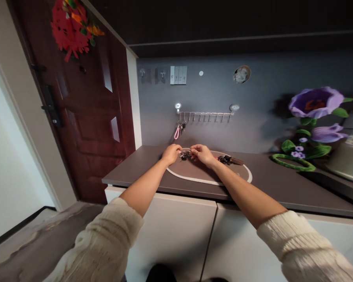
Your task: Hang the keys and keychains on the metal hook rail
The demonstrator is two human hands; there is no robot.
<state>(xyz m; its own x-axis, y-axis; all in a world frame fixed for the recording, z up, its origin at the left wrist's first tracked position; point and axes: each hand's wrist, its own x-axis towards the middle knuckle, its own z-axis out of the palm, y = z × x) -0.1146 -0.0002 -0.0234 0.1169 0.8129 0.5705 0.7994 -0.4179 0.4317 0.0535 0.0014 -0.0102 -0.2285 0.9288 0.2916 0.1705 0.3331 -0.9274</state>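
My left hand (171, 153) and my right hand (203, 154) are close together just above the dark counter. A small bunch of keys (184, 156) hangs between them, with the fingers of both hands pinched at its ends. The exact part that each hand grips is too small to make out. Just right of my right hand lies a second dark bunch of keys (223, 159) with a brown strip-shaped piece (237, 161). Both bunches are inside a white-edged oval (194, 179) on the counter.
On the wall, a hook rail (206, 114) carries keys with a pink strap (177, 132) at its left end. Purple artificial flowers (314, 103) stand at the right. A dark red door (91, 98) is on the left. White cabinet doors (170, 231) lie below the counter.
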